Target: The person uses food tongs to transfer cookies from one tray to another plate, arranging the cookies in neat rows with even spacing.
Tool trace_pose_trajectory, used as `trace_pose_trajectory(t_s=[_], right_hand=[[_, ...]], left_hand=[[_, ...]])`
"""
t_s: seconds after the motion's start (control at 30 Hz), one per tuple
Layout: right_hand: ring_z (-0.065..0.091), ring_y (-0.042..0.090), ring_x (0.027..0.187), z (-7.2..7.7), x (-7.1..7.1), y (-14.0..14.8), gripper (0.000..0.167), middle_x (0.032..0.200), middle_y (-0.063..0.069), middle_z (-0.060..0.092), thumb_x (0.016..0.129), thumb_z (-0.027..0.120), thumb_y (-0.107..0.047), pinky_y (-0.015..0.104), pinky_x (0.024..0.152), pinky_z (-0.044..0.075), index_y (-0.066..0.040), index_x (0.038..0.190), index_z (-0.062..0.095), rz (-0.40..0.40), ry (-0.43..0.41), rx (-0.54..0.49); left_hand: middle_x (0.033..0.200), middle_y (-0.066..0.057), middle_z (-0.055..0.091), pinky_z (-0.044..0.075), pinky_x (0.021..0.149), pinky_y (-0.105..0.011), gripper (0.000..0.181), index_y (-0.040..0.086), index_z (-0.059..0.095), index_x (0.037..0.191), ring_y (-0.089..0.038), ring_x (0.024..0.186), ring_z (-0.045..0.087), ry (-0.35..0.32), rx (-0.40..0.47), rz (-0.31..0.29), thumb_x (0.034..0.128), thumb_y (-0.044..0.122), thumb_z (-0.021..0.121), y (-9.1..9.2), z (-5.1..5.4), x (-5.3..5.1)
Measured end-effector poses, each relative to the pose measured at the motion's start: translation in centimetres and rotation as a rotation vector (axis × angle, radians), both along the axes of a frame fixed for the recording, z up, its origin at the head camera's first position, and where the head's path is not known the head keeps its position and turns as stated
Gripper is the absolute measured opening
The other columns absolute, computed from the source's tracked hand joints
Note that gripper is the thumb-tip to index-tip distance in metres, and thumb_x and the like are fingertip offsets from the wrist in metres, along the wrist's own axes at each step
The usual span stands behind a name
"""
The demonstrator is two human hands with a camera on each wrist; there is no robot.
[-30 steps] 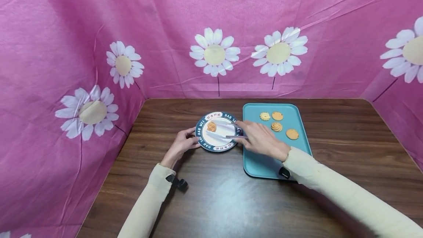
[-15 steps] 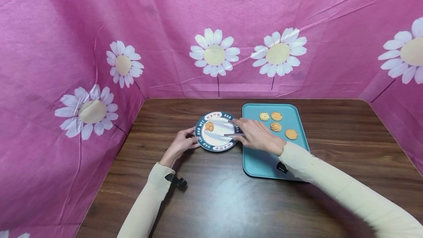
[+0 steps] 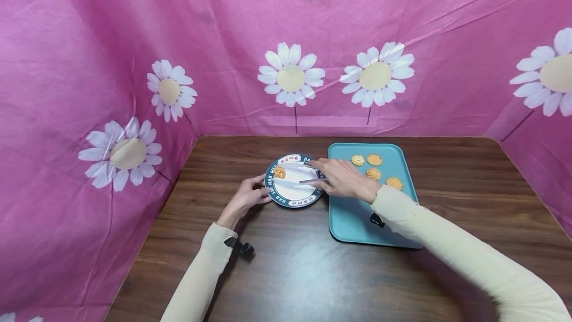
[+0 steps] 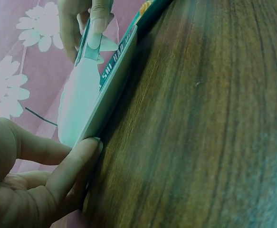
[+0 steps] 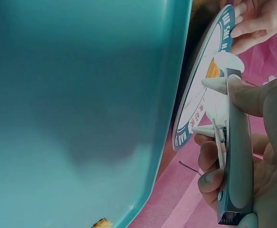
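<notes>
A round plate (image 3: 296,193), white with a dark blue lettered rim, stands at mid table in the head view. My left hand (image 3: 245,198) pinches its left rim between thumb and fingers, as the left wrist view shows. Near the plate's right side, my right hand (image 3: 343,179) grips silver-handled tongs (image 5: 239,156) with white tips. The two tong arms are spread over the plate. A pretzel-shaped cookie (image 3: 279,172) lies at the plate's upper left between the tips; whether they touch it I cannot tell.
Right of the plate is a turquoise tray (image 3: 357,222) with several cookies (image 3: 373,174) in its far half, partly beneath my right hand and forearm. Dark wood table (image 3: 286,272) surrounds both. A pink daisy-print cloth (image 3: 241,29) hangs behind and at the sides.
My right hand and the tongs have shifted slightly left. The cookie has moved left on the plate toward the rim and now shows its pretzel face. My left hand keeps its grip.
</notes>
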State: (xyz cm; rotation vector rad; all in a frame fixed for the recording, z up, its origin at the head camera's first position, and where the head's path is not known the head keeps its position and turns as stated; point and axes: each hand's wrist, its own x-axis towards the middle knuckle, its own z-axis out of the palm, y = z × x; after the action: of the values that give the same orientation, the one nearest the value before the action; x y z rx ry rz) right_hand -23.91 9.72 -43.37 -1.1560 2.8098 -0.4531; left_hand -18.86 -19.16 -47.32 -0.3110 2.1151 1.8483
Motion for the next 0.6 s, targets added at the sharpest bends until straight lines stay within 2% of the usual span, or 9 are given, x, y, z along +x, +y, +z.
trace_pose_trajectory(t_s=[0.2, 0.37, 0.6], right_hand=[[0.052, 0.013, 0.063, -0.13, -0.31, -0.15, 0.060, 0.113, 0.011, 0.069, 0.100, 0.070, -0.038, 0.022, 0.044, 0.038, -0.009, 0.150, 0.054, 0.008, -0.017, 0.013], [0.054, 0.014, 0.068, -0.21, -0.66, -0.02, 0.063, 0.118, 0.012, 0.068, 0.099, 0.071, -0.040, 0.023, 0.049, 0.042, -0.009, 0.150, 0.053, 0.002, -0.026, 0.004], [0.054, 0.016, 0.071, -0.18, -0.75, 0.24, 0.069, 0.122, 0.014, 0.068, 0.096, 0.074, -0.042, 0.024, 0.053, 0.043, -0.009, 0.152, 0.052, -0.007, -0.034, -0.012]], left_hand=[[0.125, -0.019, 0.049, 0.066, 0.084, -0.020, 0.062, 0.001, 0.036, 0.160, -0.015, 0.098, 0.063, 0.001, -0.015, -0.002, 0.1007, -0.008, 0.054, -0.02, 0.15, 0.07], [0.125, -0.018, 0.050, 0.065, 0.084, -0.019, 0.062, 0.002, 0.036, 0.160, -0.014, 0.097, 0.063, 0.004, -0.013, -0.005, 0.1011, -0.007, 0.054, 0.00, 0.33, 0.00], [0.122, -0.017, 0.050, 0.066, 0.082, -0.019, 0.063, 0.001, 0.037, 0.159, -0.014, 0.095, 0.064, 0.006, -0.011, -0.007, 0.1002, -0.008, 0.055, -0.01, 0.00, -0.03]])
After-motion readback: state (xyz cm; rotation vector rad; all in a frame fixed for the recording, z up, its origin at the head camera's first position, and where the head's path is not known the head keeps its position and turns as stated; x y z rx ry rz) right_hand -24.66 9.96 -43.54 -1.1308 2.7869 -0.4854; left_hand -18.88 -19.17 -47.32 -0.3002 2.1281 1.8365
